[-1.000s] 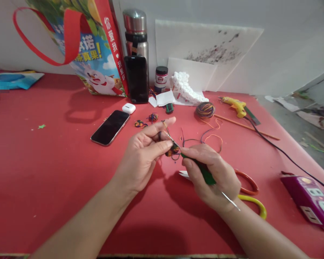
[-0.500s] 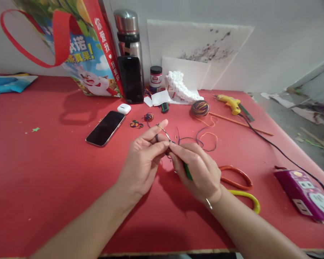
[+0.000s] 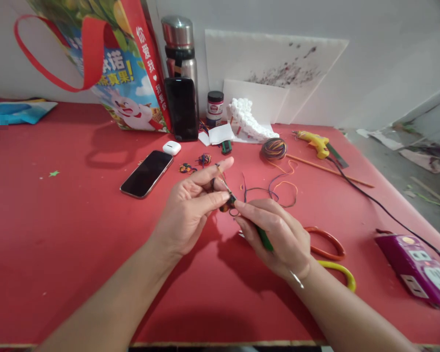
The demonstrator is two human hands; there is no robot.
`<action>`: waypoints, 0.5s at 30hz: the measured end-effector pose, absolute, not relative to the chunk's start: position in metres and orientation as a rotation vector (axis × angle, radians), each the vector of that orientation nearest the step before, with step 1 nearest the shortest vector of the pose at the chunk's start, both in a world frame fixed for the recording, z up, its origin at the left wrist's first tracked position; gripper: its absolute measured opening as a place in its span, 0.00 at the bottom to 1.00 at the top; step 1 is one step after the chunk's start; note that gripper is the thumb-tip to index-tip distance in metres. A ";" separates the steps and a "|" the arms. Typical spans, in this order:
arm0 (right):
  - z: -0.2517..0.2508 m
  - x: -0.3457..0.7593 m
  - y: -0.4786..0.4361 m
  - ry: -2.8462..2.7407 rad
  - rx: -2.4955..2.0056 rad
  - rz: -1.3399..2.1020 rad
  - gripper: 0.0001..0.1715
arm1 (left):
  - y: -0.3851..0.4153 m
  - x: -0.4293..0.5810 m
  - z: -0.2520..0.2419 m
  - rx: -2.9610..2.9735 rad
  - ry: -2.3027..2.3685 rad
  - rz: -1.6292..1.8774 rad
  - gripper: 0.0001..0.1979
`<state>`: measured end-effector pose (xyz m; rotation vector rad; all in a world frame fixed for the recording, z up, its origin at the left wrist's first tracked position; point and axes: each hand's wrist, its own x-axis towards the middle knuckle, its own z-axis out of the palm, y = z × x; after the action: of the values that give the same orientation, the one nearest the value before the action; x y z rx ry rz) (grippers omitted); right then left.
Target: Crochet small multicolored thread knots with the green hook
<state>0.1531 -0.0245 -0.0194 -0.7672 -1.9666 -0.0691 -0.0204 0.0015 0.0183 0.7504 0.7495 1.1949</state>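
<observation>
Head view: at the centre of the frame, the left hand (image 3: 188, 210) pinches a small dark and orange piece (image 3: 225, 206) between thumb and fingers, its index finger extended, yarn (image 3: 212, 184) looped over its fingers. Just to the right, the right hand (image 3: 276, 234) is wrapped around a green-handled hook (image 3: 265, 239); the hook's thin metal front end reaches the piece, and its back end shows beside the wrist. Both hands are above the red surface (image 3: 66, 254). Scissors (image 3: 342, 249) lie partly hidden under the right hand, their handles in the lower right. A ball (image 3: 274, 148) sits right of centre, loose strands trailing below it, next to a stick (image 3: 330, 171). Left of centre, a phone (image 3: 146, 173) lies flat near a white case (image 3: 171, 147). A glue gun (image 3: 315, 143) lies in the upper right.
</observation>
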 end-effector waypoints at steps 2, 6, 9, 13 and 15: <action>-0.020 0.150 -0.024 -1.954 -0.806 -0.143 0.15 | -0.002 -0.015 0.017 0.735 0.770 1.245 0.21; -0.023 0.146 -0.022 -1.951 -0.823 -0.350 0.17 | -0.009 -0.005 0.016 0.581 0.780 1.283 0.20; -0.025 0.148 -0.020 -1.990 -0.751 -0.370 0.19 | -0.008 -0.008 0.018 0.534 0.764 1.200 0.19; -0.025 0.155 -0.018 -2.054 -0.665 -0.289 0.17 | -0.004 -0.017 0.020 0.628 0.740 1.152 0.21; -0.024 0.157 -0.017 -2.066 -0.640 -0.243 0.22 | -0.001 -0.021 0.021 0.690 0.725 1.136 0.20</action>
<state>0.1572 -0.0169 -0.0240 -0.6400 -2.0664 -0.2434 -0.0207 -0.0013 0.0209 0.6896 0.7250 1.1356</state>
